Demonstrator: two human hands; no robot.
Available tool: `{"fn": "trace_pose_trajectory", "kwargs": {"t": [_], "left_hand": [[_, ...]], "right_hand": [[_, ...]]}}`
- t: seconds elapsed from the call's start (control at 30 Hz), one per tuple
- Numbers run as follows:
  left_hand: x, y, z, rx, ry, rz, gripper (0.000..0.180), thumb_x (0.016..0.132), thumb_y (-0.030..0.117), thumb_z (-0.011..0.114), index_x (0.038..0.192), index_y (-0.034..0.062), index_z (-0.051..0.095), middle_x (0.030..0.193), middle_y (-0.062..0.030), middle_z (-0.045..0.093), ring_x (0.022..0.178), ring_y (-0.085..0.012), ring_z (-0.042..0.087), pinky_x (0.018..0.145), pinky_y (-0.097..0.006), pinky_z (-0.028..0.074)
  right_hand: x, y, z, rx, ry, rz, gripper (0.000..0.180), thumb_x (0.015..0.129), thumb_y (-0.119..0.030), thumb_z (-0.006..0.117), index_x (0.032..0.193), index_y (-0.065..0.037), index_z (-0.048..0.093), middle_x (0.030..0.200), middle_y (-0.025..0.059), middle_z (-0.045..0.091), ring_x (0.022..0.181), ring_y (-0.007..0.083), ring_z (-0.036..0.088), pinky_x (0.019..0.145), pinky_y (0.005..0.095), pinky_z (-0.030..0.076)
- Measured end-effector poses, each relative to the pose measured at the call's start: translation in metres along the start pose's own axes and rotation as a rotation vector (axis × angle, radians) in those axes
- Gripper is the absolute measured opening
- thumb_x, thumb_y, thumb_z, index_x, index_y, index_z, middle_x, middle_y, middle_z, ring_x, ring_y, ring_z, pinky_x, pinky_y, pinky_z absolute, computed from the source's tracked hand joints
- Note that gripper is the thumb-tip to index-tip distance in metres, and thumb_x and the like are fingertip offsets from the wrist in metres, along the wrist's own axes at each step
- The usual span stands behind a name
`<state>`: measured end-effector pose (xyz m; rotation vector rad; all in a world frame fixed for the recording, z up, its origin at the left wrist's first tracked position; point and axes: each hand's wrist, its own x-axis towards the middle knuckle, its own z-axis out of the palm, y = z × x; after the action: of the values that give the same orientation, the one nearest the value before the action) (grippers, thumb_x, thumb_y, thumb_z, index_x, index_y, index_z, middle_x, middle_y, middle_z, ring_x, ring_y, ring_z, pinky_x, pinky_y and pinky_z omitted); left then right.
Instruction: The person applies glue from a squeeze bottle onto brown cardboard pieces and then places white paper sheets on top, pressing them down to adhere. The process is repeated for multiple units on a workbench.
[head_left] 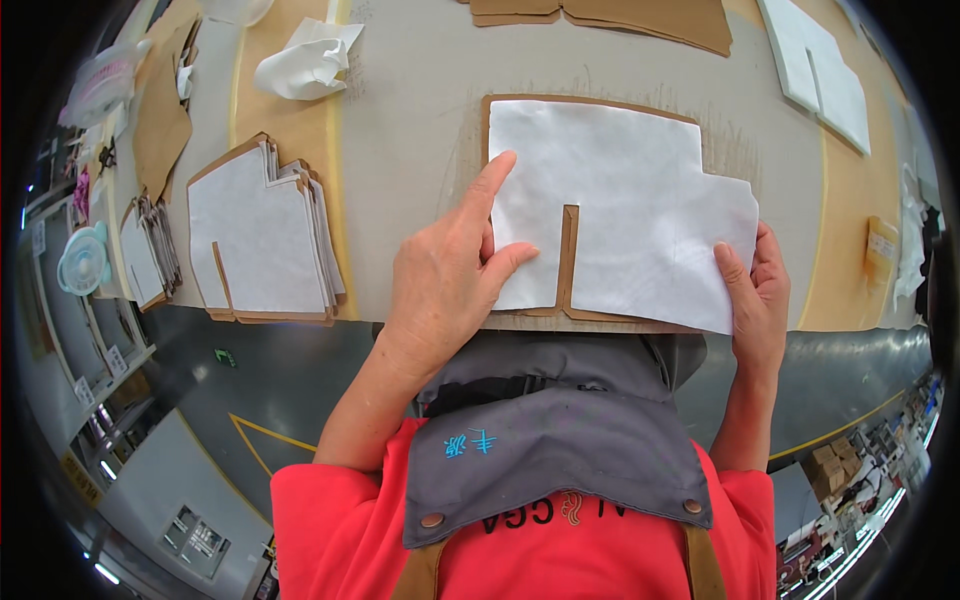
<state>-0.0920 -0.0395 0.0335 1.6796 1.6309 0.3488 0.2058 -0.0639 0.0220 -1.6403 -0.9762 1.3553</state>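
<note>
A white sheet (640,235) with a stepped upper right corner and a narrow slot in its near edge lies over a brown piece (569,240) of much the same outline. Brown shows along the far edge and through the slot. My left hand (440,265) rests at the sheet's left edge, index finger and thumb spread apart; its other fingers are partly hidden. At the right edge my right hand (760,290) pinches the white sheet, thumb on top and fingers behind. The sheet's near right corner overhangs the table edge.
To the left stands a stack of slotted white-and-brown pieces (260,235), beside a smaller stack (145,250). Crumpled white material (308,62) lies beyond. Brown sheets (610,20) sit at the far edge, a white stack (815,75) at far right. The grey table (420,110) has yellow tape strips.
</note>
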Motion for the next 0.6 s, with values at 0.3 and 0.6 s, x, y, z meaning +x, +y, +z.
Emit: {"fn": "trace_pose_trajectory", "kwargs": {"t": [0.3,0.6], "left_hand": [[-0.003,-0.002,0.001,0.067,0.032,0.018,0.081,0.081,0.02,0.082,0.152,0.016,0.045,0.072,-0.0047,0.056,0.061,-0.0216,0.056,0.059,-0.038,0.048],[-0.014,0.001,-0.009,0.109,0.196,0.02,0.073,0.079,0.016,0.084,0.146,0.0144,0.055,0.087,-0.0069,0.056,0.074,-0.0177,0.054,0.065,-0.033,0.047]], "right_hand": [[-0.001,0.001,0.001,-0.004,0.0,-0.006,0.04,0.1,-0.01,0.065,0.135,0.005,0.052,0.12,0.0088,0.067,0.106,0.0102,0.062,0.092,0.0249,0.049],[-0.005,0.001,0.002,-0.025,0.018,-0.051,0.044,0.099,-0.008,0.066,0.138,0.004,0.048,0.121,0.01,0.067,0.11,0.011,0.062,0.094,0.0254,0.048]]}}
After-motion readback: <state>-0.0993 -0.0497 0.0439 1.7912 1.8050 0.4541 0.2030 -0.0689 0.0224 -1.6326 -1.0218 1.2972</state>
